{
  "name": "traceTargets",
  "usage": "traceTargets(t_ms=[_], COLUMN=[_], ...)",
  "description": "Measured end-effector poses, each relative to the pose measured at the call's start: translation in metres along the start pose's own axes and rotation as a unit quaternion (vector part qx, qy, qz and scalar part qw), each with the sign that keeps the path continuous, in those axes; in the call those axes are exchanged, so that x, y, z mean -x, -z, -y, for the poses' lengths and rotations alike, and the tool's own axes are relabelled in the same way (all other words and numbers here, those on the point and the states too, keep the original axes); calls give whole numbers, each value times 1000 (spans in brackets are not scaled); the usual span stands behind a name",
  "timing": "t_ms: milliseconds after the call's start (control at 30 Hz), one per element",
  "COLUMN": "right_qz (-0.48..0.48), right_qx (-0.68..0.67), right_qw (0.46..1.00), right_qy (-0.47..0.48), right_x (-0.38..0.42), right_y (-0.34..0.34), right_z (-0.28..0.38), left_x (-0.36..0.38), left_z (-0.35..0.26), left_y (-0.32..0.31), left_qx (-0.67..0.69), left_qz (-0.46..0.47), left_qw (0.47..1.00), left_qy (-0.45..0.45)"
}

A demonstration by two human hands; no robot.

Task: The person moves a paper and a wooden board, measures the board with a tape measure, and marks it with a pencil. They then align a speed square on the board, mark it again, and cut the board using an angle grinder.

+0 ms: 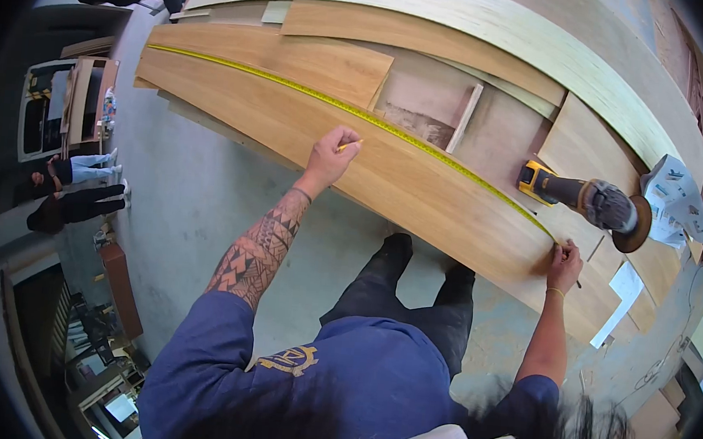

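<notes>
A long yellow tape measure lies stretched along a wide light-brown wood board. My left hand is closed on a small yellow pencil, over the board's near half, below the tape. At the tape's right end, my right hand pinches the tape near the board's surface. A thin dark stick pokes out beside that hand; what it belongs to is hidden.
A yellow and black power tool with a round disc stands behind my right hand, near a printed sheet. More wood panels lie beyond. A white paper strip is at the right. Several people are at the left.
</notes>
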State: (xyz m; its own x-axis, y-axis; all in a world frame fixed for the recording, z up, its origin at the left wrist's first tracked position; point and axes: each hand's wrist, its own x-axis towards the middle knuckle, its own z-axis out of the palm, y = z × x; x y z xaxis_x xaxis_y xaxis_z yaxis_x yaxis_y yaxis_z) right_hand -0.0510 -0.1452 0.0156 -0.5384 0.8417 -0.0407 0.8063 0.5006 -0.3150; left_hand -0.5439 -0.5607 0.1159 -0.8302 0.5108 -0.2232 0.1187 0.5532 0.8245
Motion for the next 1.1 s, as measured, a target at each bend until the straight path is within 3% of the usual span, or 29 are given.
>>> traceTargets(t_ms=[133,333,733,1100], right_qz=[23,20,13,6], right_qx=[4,9,9,17], right_qw=[1000,1000,1000,1000], right_qy=[-2,3,-12,-6], right_x=[-4,-3,-2,-1], right_y=[5,2,0,-1], right_z=[3,2,3,3], left_x=[-40,-69,-77,-74], left_z=[9,0,0,0], left_y=[-15,-27,-27,-30], left_qx=[4,-60,-132,-150], left_qz=[81,167,187,169], left_qw=[992,979,958,960], left_qy=[-94,-105,-172,-165])
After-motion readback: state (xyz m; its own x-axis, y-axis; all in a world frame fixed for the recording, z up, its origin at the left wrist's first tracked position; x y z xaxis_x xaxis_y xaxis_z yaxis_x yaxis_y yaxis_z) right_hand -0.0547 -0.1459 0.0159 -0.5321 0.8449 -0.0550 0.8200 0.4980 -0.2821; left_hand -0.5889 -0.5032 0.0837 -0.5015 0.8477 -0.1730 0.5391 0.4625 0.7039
